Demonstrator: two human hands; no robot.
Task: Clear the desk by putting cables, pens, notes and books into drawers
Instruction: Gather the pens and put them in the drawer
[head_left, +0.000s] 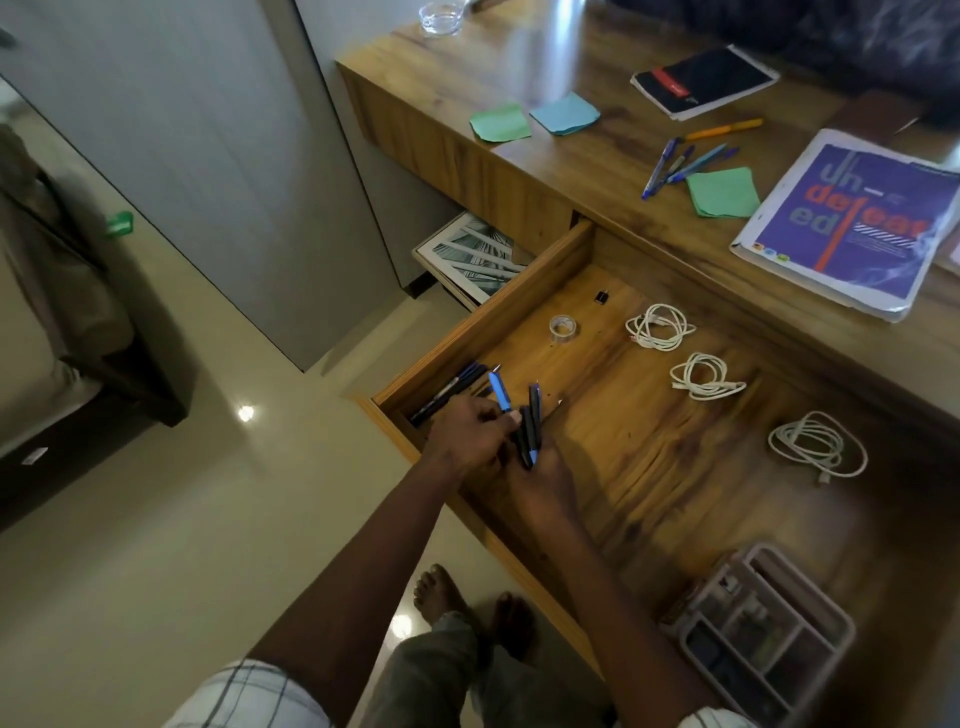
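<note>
Desk (587, 171): a wooden top is seen across the upper right of the frame, with items spread over it.
Drawer (649, 441): it is pulled out wide below the desk edge, filling the centre and lower right; its wooden floor is largely bare.
Book (852, 223): a purple-covered volume is laid flat at the right edge of the desk.
Organiser tray (763, 634): a pale divided tray is set in the lower right part of the drawer.
Notebook (701, 80): a black spiral-bound pad is placed at the upper right of the desk.
Cables (818, 447): three white coils are laid in the drawer, well apart, in a line from centre right down to the right.
Sticky notes (500, 123): a green pad and a blue pad (565, 114) lie side by side at upper centre; another green pad (723, 193) lies beside the book.
Left hand (470, 436): it is closed around a blue pen (500, 392) — held over the drawer's near left corner.
Right hand (545, 470): dark pens (531, 428) are gripped in it, tips pointing up, just beside the left hand.
Pens in drawer (449, 392): a few dark ones are laid against the left wall.
Pens on desk (685, 161): a loose cluster — blue ones plus an orange one — is left between the notebook and the green pad.
Tape roll (563, 328): a clear roll is set on the drawer floor, centre frame.
</note>
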